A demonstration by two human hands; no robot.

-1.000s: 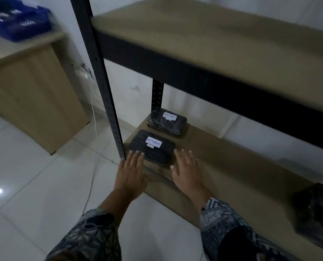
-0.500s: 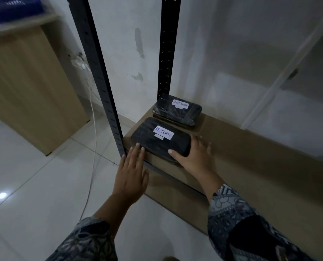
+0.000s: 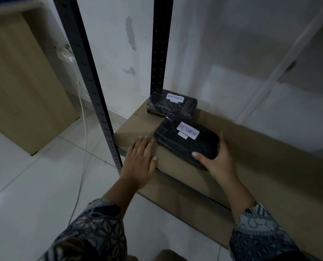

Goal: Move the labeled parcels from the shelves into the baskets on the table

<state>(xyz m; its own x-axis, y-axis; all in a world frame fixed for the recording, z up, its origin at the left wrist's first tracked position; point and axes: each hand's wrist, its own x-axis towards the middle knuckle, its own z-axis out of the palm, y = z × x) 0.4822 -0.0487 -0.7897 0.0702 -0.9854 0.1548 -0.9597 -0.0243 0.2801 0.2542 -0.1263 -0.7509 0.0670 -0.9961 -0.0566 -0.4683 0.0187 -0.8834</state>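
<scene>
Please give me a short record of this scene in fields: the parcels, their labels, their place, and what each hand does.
near parcel: black, plastic-wrapped, rectangular, white label RETURN, on the brown wooden shelf board
far parcel: black, wrapped, same label, behind the first, near the rear black metal post
right hand: grips the near parcel's right front corner
left hand: open, flat on the shelf edge, left of that parcel
baskets: not in view
</scene>
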